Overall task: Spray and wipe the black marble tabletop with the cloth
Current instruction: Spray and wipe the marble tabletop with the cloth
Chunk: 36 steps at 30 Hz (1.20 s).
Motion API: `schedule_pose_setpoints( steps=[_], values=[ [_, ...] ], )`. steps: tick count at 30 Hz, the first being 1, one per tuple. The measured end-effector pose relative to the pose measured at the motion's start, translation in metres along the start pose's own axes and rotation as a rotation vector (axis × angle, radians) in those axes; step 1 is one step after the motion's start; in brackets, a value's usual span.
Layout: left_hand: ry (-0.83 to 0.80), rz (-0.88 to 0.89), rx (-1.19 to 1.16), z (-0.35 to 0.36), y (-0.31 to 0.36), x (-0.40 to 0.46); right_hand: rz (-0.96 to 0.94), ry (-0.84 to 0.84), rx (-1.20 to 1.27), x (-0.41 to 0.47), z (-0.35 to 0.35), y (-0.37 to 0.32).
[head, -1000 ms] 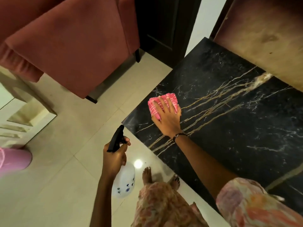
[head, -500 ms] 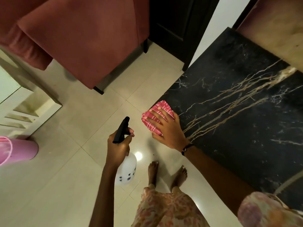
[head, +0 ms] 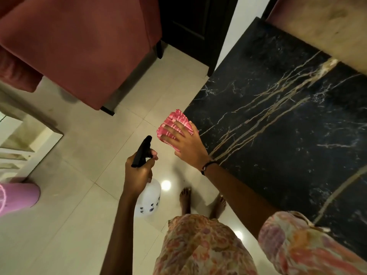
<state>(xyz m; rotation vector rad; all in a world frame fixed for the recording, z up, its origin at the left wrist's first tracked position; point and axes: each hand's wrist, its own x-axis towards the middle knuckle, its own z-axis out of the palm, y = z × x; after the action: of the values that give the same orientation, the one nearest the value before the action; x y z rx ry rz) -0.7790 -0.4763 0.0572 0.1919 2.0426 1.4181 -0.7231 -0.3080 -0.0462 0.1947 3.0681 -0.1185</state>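
Cloth [head: 175, 124] is pinned flat under right hand [head: 183, 140], fingers spread, at the near-left corner of the black marble tabletop [head: 278, 120], partly overhanging the edge, probably finishing a stroke. Nearer, spray bottle [head: 148, 197] is gripped by left hand [head: 139, 171] off the table, likely parked clear of the wiping path.

Pink striped cloth [head: 174, 124] bunched at black marble tabletop [head: 278, 120] corner edge.

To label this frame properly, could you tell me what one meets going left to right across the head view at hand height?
Pink bucket → left hand holding the spray bottle → right hand on the pink cloth → black marble tabletop.
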Motion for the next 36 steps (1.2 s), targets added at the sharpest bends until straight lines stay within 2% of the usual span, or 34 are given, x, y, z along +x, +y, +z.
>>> schedule_pose_setpoints(
  steps=[3,14,19,28,36],
  values=[
    [-0.049,0.005,0.016,0.012,0.003,-0.001,0.03,-0.02,-0.063,-0.042,0.007,0.009],
    [-0.234,-0.019,0.079,0.087,-0.007,-0.029,0.094,-0.037,-0.057,-0.222,0.013,0.056],
    [-0.304,-0.006,0.112,0.134,-0.016,-0.066,0.135,-0.002,-0.07,-0.299,0.017,0.076],
    [-0.348,0.019,0.142,0.235,-0.044,-0.158,0.151,-0.064,-0.061,-0.477,0.023,0.129],
    [-0.395,-0.017,0.116,0.307,-0.045,-0.217,0.27,-0.103,0.096,-0.596,0.023,0.168]
  ],
)
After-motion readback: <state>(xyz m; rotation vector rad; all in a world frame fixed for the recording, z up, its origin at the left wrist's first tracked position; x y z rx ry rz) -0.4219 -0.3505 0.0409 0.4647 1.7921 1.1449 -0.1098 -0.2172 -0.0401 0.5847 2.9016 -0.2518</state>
